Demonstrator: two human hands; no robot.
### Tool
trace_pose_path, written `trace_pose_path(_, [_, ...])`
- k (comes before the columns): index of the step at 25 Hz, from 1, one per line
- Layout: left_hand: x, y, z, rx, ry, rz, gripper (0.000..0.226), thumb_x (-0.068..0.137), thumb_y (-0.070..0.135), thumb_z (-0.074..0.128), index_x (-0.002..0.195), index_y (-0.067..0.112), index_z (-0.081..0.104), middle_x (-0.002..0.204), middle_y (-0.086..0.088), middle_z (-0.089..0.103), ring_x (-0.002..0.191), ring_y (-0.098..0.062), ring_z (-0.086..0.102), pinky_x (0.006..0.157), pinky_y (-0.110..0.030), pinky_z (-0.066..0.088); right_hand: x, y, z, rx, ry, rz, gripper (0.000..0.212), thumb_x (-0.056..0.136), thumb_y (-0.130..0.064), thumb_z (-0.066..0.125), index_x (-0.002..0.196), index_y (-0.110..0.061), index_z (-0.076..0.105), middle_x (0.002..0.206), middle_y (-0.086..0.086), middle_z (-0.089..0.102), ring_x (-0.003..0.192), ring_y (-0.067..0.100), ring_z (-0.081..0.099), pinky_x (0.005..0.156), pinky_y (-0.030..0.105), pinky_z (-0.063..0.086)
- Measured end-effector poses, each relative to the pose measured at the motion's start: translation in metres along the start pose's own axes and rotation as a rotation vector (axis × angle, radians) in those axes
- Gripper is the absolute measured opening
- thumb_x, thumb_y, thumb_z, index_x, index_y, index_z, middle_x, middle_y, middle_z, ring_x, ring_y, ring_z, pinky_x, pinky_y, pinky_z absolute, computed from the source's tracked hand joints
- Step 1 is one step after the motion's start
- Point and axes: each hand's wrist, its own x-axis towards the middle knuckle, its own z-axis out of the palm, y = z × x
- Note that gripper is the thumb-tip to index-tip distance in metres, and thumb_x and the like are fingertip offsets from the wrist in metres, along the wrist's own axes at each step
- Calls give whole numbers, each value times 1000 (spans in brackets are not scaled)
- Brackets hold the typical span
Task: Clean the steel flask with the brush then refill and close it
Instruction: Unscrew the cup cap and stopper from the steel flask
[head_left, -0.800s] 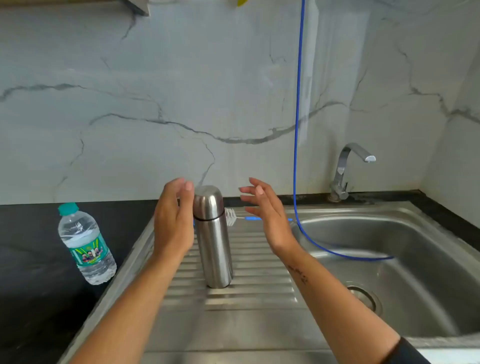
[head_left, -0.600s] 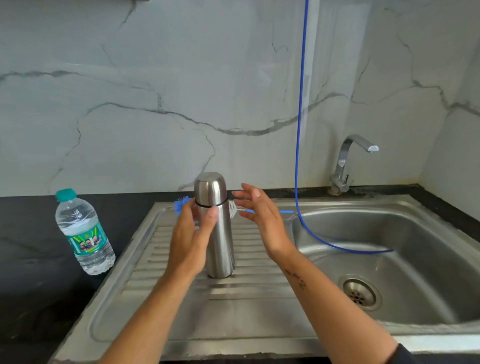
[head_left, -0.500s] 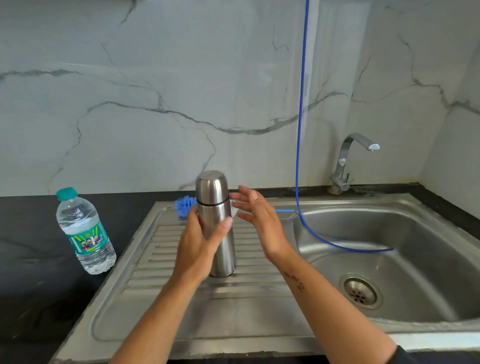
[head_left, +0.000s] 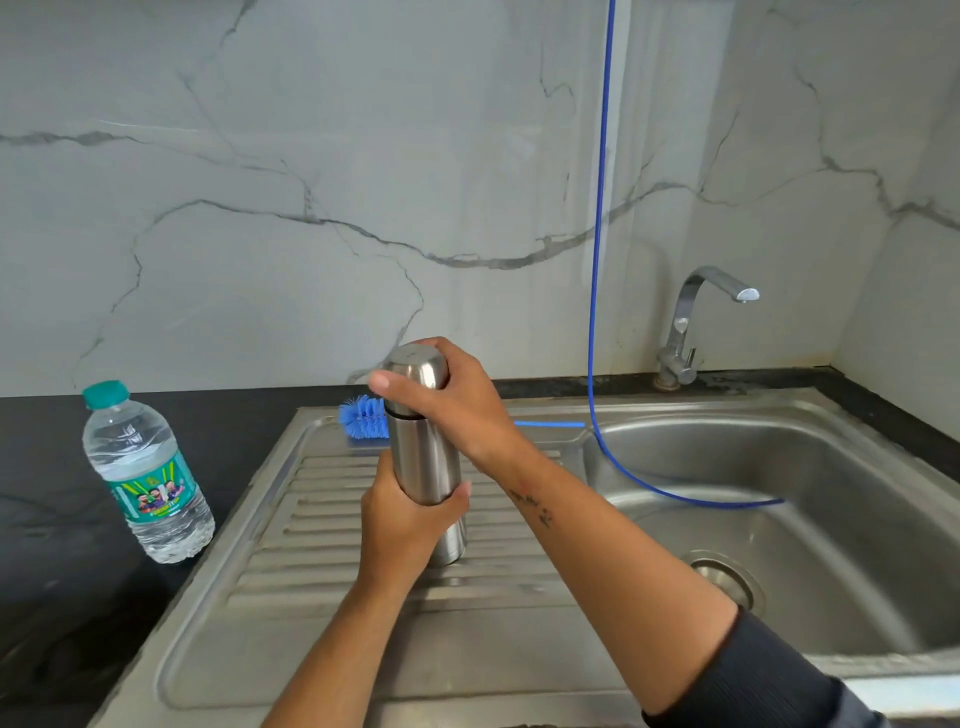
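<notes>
Head: both hands now grip flask.

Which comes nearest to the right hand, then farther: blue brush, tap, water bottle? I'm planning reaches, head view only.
From the right hand on the flask cap:
1. Blue brush, just behind and left of it.
2. Tap, off to the right at the wall.
3. Water bottle, far left on the counter.

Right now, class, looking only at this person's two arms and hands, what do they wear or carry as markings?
Both hands are bare: no gloves, rings or watch show. The left hand and its forearm are uncovered as far as the frame shows. The right hand leads to a forearm with a small dark tattoo near the wrist, and a dark ribbed sleeve pushed up towards the elbow.
</notes>
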Motion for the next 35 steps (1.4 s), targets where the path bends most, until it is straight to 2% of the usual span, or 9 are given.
trace_pose_path(5, [10,-3,-6,-62,-114,-45,52,69,18,94,107,34,62,97,5,74,87,-3,71,73,-25,55,13,2,-4,-20,-45,-72,34,78,-30,89,101,-15,70,90,2,74,80,13,70,74,29,60])
trace_pose_path(10, [19,-5,-12,-151,-227,-84,61,55,30,91,109,21,66,95,-3,76,87,-14,74,76,-30,56,16,6,-3,30,-95,-84,28,78,-22,87,98,-13,70,85,-1,71,79,15,68,74,32,58])
trace_pose_path(15, [21,-12,-18,-202,-413,-53,71,55,33,92,116,6,66,102,-18,75,98,-33,73,89,-52,60,19,6,-14,219,-400,-48,26,82,-14,75,102,1,64,94,22,68,89,36,64,82,45,53])
trace_pose_path(17, [21,-12,-20,-208,-422,-45,70,57,34,91,115,4,66,102,-18,76,99,-34,73,91,-54,59,15,6,-12,221,-364,-33,36,82,-16,76,109,4,63,97,22,70,92,35,66,87,48,54])
trace_pose_path(22, [21,-8,-21,-207,-449,-43,67,58,35,92,112,6,67,102,-18,75,99,-35,72,93,-58,57,5,-21,-30,-192,-296,37,51,85,-41,80,125,-20,59,116,1,72,108,16,70,98,39,57])
trace_pose_path(25, [21,-7,-22,-192,-441,-40,63,59,36,92,111,9,68,101,-17,76,98,-34,73,93,-59,57,0,-55,-22,-586,-177,-82,63,79,-68,74,125,-29,55,110,-10,65,100,9,65,86,30,53])
trace_pose_path(29, [18,-5,-21,-180,-422,-29,64,56,38,90,110,12,68,100,-15,75,95,-31,73,90,-55,59,2,-72,14,-1451,-43,-58,69,89,-84,36,106,-22,62,91,-3,62,75,18,55,57,30,36])
trace_pose_path(31, [16,-5,-21,-186,-411,-26,65,55,38,90,110,13,68,99,-14,75,94,-30,73,88,-52,60,6,-72,16,-1452,-91,-52,57,96,-73,40,105,-21,61,91,-2,59,78,20,55,59,30,37])
trace_pose_path(35, [18,-7,-22,-191,-415,-40,64,54,39,91,110,17,67,97,-11,75,92,-27,73,85,-48,62,11,-80,-15,-1025,-469,-133,23,96,-47,59,106,-28,63,97,-8,63,92,16,62,76,32,50])
